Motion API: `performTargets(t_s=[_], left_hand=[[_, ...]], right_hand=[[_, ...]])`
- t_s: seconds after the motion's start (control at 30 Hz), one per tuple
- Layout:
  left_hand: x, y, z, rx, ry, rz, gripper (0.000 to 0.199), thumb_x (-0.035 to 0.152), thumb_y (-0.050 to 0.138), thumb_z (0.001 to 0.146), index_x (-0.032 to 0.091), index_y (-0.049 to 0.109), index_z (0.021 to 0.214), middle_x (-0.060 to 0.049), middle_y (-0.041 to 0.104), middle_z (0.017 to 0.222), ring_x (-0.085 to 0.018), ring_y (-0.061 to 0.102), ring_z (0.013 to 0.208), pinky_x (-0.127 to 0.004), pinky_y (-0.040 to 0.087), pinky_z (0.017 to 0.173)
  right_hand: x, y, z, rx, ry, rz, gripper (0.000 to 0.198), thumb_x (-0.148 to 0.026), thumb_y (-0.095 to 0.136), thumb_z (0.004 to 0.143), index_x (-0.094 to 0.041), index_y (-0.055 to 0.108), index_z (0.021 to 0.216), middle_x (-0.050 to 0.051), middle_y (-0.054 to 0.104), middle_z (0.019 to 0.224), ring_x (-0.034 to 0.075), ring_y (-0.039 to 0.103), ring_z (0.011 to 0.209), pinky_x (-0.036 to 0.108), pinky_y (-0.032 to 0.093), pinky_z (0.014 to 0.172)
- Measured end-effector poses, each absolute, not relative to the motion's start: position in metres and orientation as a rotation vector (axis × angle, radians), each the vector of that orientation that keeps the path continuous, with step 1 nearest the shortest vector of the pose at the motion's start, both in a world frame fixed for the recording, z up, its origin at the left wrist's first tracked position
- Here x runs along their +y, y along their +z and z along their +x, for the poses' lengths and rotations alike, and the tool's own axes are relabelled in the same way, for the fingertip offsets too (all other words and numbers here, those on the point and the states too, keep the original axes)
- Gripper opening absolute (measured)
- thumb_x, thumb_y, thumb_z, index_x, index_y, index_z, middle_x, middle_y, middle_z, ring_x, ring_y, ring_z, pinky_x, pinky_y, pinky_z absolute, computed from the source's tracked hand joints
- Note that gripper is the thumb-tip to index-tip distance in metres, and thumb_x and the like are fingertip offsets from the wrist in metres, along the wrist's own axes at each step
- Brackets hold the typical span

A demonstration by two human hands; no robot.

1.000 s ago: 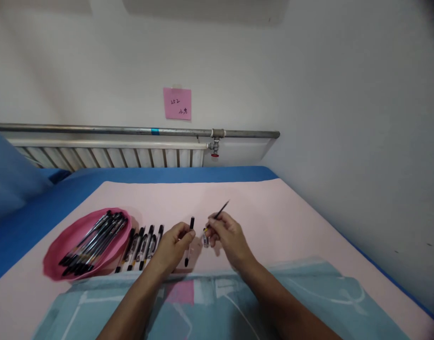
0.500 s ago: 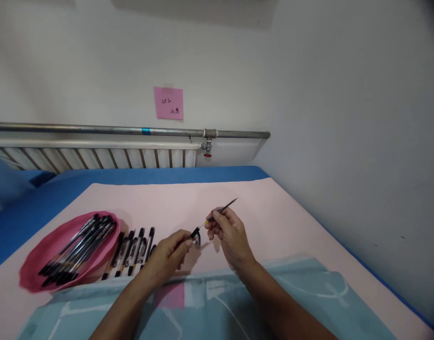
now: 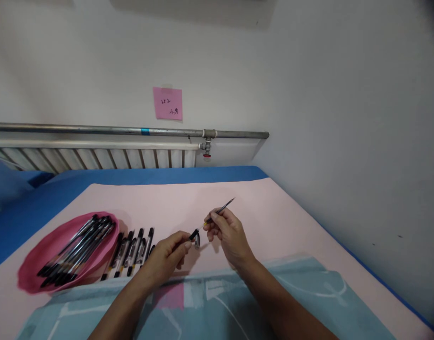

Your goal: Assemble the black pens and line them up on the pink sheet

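Observation:
My left hand (image 3: pixel 169 252) pinches a pen barrel (image 3: pixel 193 234), of which mainly the black end shows; the rest is hidden in the fingers. A small dark pen cap with a clip (image 3: pixel 197 242) hangs just below that end, by the same fingers. Between thumb and fingers of my right hand (image 3: pixel 229 233) is a thin, dark pen refill (image 3: pixel 225 206), its pointed tip slanting up and right. The refill's pale, yellowish tail meets the barrel's black end; whether it is inside I cannot tell.
A pink basket (image 3: pixel 29 257) at the left holds several black-ended pens (image 3: pixel 82 248). Beside it lie several barrels and caps (image 3: pixel 131 252) in a row on the pale pink table cover (image 3: pixel 160 203). Blue patterned cloth (image 3: pixel 238 297) covers the near edge. A wall rises on the right.
Hardly anything differs. My right hand and the refill have shifted very slightly left; the whole view has drifted a little too.

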State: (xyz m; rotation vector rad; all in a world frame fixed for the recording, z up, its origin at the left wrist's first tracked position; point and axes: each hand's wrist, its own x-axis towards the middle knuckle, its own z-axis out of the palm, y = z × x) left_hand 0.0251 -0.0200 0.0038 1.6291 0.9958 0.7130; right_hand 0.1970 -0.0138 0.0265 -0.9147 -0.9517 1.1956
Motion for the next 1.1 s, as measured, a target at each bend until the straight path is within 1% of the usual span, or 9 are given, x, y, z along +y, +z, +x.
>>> performTargets(t_s=[0.2, 0.37, 0.43, 0.5, 0.57, 0.7, 0.77, 0.9, 1.1], left_hand=[[-0.021, 0.006, 0.025, 0.958, 0.699, 1.617, 0.027, 0.039, 0.041, 0.084, 0.017, 0.055, 0.092, 0.006, 0.041, 0.055, -0.008, 0.039, 0.048, -0.020, 0.031, 0.048], [-0.017, 0.011, 0.018, 0.977, 0.857, 1.497, 0.026, 0.038, 0.044, 0.083, 0.016, 0.055, 0.092, 0.006, 0.043, 0.056, -0.007, 0.041, 0.049, -0.019, 0.033, 0.049], [-0.016, 0.014, 0.013, 1.002, 0.956, 1.428, 0.027, 0.037, 0.045, 0.083, 0.015, 0.055, 0.095, 0.005, 0.046, 0.057, -0.007, 0.043, 0.050, -0.019, 0.034, 0.050], [-0.014, 0.017, 0.008, 1.015, 1.043, 1.363, 0.027, 0.036, 0.046, 0.082, 0.015, 0.054, 0.097, 0.005, 0.048, 0.059, -0.007, 0.044, 0.050, -0.019, 0.035, 0.050], [-0.012, 0.020, 0.004, 1.018, 1.125, 1.288, 0.027, 0.036, 0.048, 0.081, 0.015, 0.055, 0.098, 0.004, 0.049, 0.062, -0.006, 0.043, 0.049, -0.018, 0.033, 0.046], [-0.007, 0.021, -0.001, 1.006, 1.224, 1.155, 0.028, 0.037, 0.053, 0.078, 0.017, 0.055, 0.097, 0.004, 0.050, 0.067, -0.003, 0.037, 0.043, -0.016, 0.027, 0.040], [-0.006, 0.021, -0.003, 1.005, 1.248, 1.113, 0.029, 0.038, 0.055, 0.076, 0.016, 0.056, 0.095, 0.005, 0.049, 0.066, -0.002, 0.036, 0.042, -0.016, 0.026, 0.039], [-0.005, 0.021, -0.004, 0.999, 1.256, 1.069, 0.030, 0.040, 0.057, 0.073, 0.016, 0.057, 0.092, 0.005, 0.049, 0.064, -0.001, 0.033, 0.039, -0.015, 0.024, 0.036], [-0.008, 0.023, -0.003, 1.013, 1.124, 1.077, 0.039, 0.045, 0.051, 0.076, 0.019, 0.053, 0.105, 0.008, 0.043, 0.057, -0.001, 0.026, 0.035, -0.014, 0.015, 0.034]], right_hand=[[-0.017, 0.021, 0.195, -1.253, 1.271, -1.055, 0.014, -0.029, 0.058, 0.075, -0.015, 0.058, 0.078, -0.002, 0.058, 0.063, 0.007, 0.049, 0.046, 0.019, 0.040, 0.043], [-0.017, 0.019, 0.197, -1.280, 1.258, -1.108, 0.026, -0.035, 0.054, 0.077, -0.018, 0.058, 0.097, -0.001, 0.060, 0.071, 0.008, 0.049, 0.048, 0.019, 0.035, 0.040], [-0.016, 0.016, 0.197, -1.302, 1.200, -1.158, 0.022, -0.035, 0.051, 0.079, -0.018, 0.058, 0.092, -0.001, 0.059, 0.068, 0.008, 0.048, 0.047, 0.019, 0.034, 0.040], [-0.018, 0.012, 0.192, -1.456, 1.122, -1.179, 0.013, -0.029, 0.051, 0.079, -0.018, 0.059, 0.081, -0.002, 0.057, 0.064, 0.009, 0.049, 0.051, 0.020, 0.037, 0.045], [-0.022, 0.008, 0.183, -1.716, 1.004, -1.136, 0.011, -0.022, 0.050, 0.079, -0.018, 0.060, 0.076, -0.001, 0.057, 0.067, 0.011, 0.052, 0.062, 0.022, 0.041, 0.056], [-0.030, 0.000, 0.159, -2.265, 0.742, -0.924, 0.024, -0.009, 0.044, 0.080, -0.019, 0.062, 0.092, 0.005, 0.060, 0.089, 0.014, 0.054, 0.083, 0.026, 0.042, 0.074], [-0.030, -0.004, 0.149, -2.485, 0.653, -0.841, 0.030, -0.007, 0.042, 0.080, -0.020, 0.063, 0.097, 0.006, 0.060, 0.092, 0.014, 0.053, 0.085, 0.025, 0.041, 0.074], [-0.023, -0.010, 0.136, -2.739, 0.486, -0.806, 0.025, -0.011, 0.042, 0.083, -0.020, 0.065, 0.092, 0.005, 0.060, 0.087, 0.014, 0.053, 0.077, 0.023, 0.040, 0.067], [-0.023, -0.016, 0.133, -2.848, 0.242, -0.920, 0.018, -0.009, 0.043, 0.081, -0.013, 0.060, 0.081, 0.008, 0.058, 0.082, 0.015, 0.051, 0.071, 0.024, 0.038, 0.060]])
